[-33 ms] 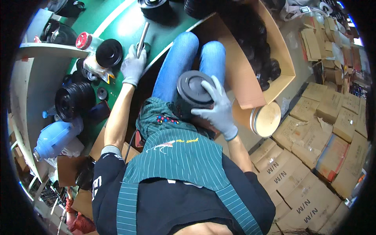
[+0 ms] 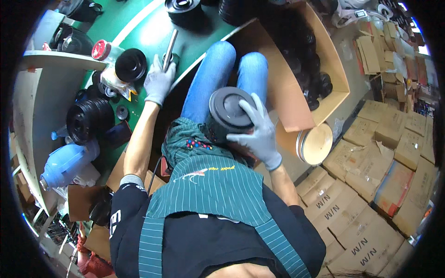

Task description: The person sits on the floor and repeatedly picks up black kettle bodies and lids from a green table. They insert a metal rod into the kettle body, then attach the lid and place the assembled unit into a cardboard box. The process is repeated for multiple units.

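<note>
My left hand (image 2: 160,83), in a grey glove, is closed around a silver metal rod (image 2: 170,50) that slants up over the green tabletop. A small dark round piece beside the rod is partly hidden by my fingers. Over my lap, my gloved right hand (image 2: 260,135) grips a thick black round part (image 2: 227,107) by its right side. Its broad ringed face points up, with my fingertips on that face and my thumb lower at its side. The underside of this part cannot be seen.
On the green table (image 2: 143,34) are a black disc (image 2: 130,65), a red-lidded jar (image 2: 101,50) and stacked black discs (image 2: 85,118). An open carton (image 2: 340,74) with black parts stands right of my knees, near a round drum (image 2: 317,143). Flattened cartons (image 2: 357,222) cover the right side.
</note>
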`<state>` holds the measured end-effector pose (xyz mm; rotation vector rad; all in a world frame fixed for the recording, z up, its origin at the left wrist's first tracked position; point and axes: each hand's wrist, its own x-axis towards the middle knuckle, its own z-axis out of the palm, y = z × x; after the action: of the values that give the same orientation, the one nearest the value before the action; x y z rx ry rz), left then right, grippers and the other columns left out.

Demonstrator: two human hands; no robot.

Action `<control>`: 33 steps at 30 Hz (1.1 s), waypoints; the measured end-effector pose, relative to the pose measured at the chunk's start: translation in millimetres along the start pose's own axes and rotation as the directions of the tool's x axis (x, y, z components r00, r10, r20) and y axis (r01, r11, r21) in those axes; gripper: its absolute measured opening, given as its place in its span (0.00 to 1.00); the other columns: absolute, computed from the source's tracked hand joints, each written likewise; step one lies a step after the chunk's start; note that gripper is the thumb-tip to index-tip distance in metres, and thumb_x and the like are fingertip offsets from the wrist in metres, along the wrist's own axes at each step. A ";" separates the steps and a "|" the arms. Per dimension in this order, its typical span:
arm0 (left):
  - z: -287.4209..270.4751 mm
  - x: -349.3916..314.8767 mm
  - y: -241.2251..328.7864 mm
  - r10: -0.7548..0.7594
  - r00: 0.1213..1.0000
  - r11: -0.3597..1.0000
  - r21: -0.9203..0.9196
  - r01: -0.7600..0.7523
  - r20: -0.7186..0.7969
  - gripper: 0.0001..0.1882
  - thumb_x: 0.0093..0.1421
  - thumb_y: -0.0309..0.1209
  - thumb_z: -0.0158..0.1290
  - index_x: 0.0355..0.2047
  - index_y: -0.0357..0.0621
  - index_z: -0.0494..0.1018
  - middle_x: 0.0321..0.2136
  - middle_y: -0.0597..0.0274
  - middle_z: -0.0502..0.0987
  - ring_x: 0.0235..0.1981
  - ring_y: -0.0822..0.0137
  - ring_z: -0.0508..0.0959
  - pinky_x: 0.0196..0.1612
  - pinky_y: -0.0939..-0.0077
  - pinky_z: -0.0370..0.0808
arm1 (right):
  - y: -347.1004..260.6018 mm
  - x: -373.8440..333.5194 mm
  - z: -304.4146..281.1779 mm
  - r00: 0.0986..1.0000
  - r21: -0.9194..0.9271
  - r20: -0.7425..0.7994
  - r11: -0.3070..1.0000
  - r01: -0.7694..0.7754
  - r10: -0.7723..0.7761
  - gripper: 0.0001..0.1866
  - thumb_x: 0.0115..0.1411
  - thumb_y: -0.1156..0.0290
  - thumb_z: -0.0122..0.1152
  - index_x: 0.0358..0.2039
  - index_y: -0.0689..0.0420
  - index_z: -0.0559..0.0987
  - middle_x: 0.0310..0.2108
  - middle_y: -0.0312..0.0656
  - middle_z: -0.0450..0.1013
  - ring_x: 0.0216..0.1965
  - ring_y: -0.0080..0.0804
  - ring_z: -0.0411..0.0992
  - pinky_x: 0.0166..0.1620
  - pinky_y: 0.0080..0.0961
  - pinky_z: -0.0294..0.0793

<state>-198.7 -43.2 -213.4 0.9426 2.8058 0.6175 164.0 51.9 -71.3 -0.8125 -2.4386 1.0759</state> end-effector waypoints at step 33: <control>-162.5 -59.5 47.3 0.385 0.792 0.730 -0.368 -0.575 -0.473 0.33 0.39 0.31 0.81 0.46 0.43 0.78 0.65 0.32 0.70 0.63 0.34 0.76 0.63 0.47 0.76 | -17.4 131.3 52.2 0.910 0.912 0.403 -0.123 -0.390 0.098 0.43 0.75 0.34 0.45 0.77 0.53 0.63 0.75 0.48 0.63 0.75 0.48 0.62 0.76 0.51 0.59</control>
<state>-163.5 -100.1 -47.0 1.5862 2.4090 1.6575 28.9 96.0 -80.7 -0.5190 -0.7186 2.6639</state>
